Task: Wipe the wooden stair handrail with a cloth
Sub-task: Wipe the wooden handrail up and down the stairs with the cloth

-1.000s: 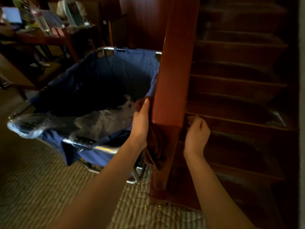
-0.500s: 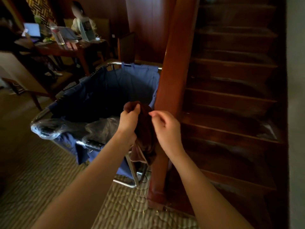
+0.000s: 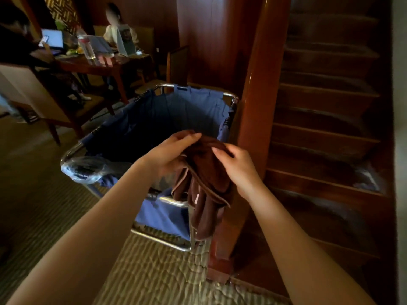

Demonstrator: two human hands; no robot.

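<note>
I see both hands clamped on the brown cloth point(image 3: 206, 177): left hand point(image 3: 168, 154) pinches its top, right hand point(image 3: 236, 166) grips the bunched middle. The cloth hangs lengthwise straight down (loose end lowest) just left of the wooden handrail post point(image 3: 262, 89), over the blue laundry cart point(image 3: 176, 113).

The left hand point(image 3: 169, 155) and right hand point(image 3: 237, 166), which a second ago sat either side of the wooden post point(image 3: 262, 111) with the brown cloth point(image 3: 204, 179) pressed against it, are now together in front of it, clear of the wood. Both pinch the bunched top of the cloth, which hangs free over the corner of the blue laundry cart point(image 3: 176, 113). The view has tipped up, bringing more of the room behind into sight
</note>
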